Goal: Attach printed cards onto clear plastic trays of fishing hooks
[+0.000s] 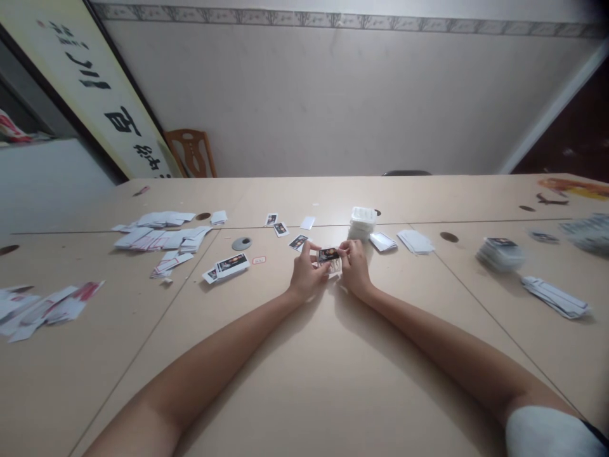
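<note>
A small dark printed card (327,255) is held between both hands near the middle of the table, over a clear plastic piece (335,266). My left hand (307,273) grips the card's left side, fingers bent round it. At its right edge, my right hand (354,266) pinches the card with thumb and fingers. Just behind the right hand stands a stack of clear plastic boxes (363,219). Another printed card (299,242) lies on the table behind my left hand.
Printed cards (232,264) lie left of the hands, white slips (162,238) further left. Folded white papers (415,241) and a filled box stack (500,255) are on the right. The table (304,381) has round cable holes; a wooden chair (191,152) stands behind.
</note>
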Demonstrator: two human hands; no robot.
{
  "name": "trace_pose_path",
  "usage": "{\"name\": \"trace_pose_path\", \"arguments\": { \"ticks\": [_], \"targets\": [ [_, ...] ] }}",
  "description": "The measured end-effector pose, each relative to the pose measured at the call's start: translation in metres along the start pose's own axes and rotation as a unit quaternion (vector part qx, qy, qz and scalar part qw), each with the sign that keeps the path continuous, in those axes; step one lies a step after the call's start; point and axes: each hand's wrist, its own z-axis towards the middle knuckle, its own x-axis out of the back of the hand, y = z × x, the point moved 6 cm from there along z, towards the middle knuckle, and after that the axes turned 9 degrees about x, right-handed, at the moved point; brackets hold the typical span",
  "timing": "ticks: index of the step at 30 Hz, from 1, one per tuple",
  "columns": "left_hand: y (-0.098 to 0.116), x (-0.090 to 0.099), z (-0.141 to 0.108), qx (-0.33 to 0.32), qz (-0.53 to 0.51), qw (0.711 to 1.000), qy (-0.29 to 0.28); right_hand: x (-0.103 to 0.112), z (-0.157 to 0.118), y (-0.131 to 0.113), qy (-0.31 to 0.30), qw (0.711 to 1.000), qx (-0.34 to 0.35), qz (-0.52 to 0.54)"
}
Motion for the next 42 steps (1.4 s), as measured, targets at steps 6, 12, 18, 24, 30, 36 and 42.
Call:
{"name": "trace_pose_path", "arguments": {
  "ticks": [6,12,18,24,30,36,42],
  "targets": [
    [0.003,0.001,-0.002,-0.001,0.003,1.000,0.017,0.002,0.001,-0.010,-0.016,0.999,0.027,-0.009],
    [0.005,0.005,0.001,0.013,-0.021,0.999,0.032,0.008,0.006,-0.010,-0.007,1.000,0.023,0.007],
    [0.004,0.004,0.003,0.018,-0.038,0.999,0.014,0.012,0.010,-0.007,-0.024,0.998,0.061,-0.025],
    [0.006,0.002,0.001,0.022,-0.050,0.998,0.006,0.012,0.008,-0.017,-0.035,0.990,0.123,-0.065],
    [0.008,0.002,-0.001,0.012,-0.046,0.999,-0.011,0.008,0.012,-0.020,-0.088,0.977,0.155,-0.114],
    [0.006,0.003,0.001,0.006,-0.017,1.000,-0.002,0.003,0.013,-0.015,-0.132,0.973,0.147,-0.117],
    [0.000,0.004,0.004,0.009,0.014,1.000,0.020,-0.004,0.010,-0.012,-0.150,0.974,0.138,-0.096]
  ]
}}
